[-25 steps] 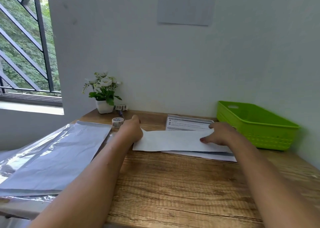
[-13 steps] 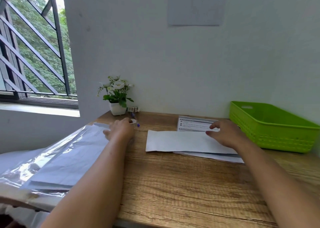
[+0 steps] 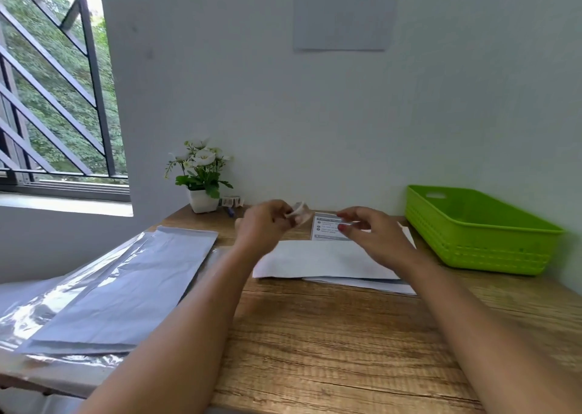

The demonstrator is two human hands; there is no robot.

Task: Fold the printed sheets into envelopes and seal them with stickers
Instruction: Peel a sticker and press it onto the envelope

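Note:
A folded white sheet (image 3: pixel 315 260) lies on the wooden desk (image 3: pixel 330 344), on top of other printed sheets (image 3: pixel 327 229). My left hand (image 3: pixel 264 229) is raised above the desk and grips a small roll of stickers (image 3: pixel 299 213), blurred by motion. My right hand (image 3: pixel 368 234) hovers just right of the roll, over the folded sheet, with thumb and forefinger apart and nothing visibly in them.
A green plastic basket (image 3: pixel 478 231) stands at the right by the wall. A stack of envelopes in clear plastic wrap (image 3: pixel 104 294) overhangs the desk's left edge. A potted white flower (image 3: pixel 201 177) and another small roll (image 3: pixel 232 201) sit at the back left.
My left hand picked the sticker roll up from beside the plastic-wrapped stack and brought it rightward above the sheet. My right hand lifted off the folded sheet toward the roll.

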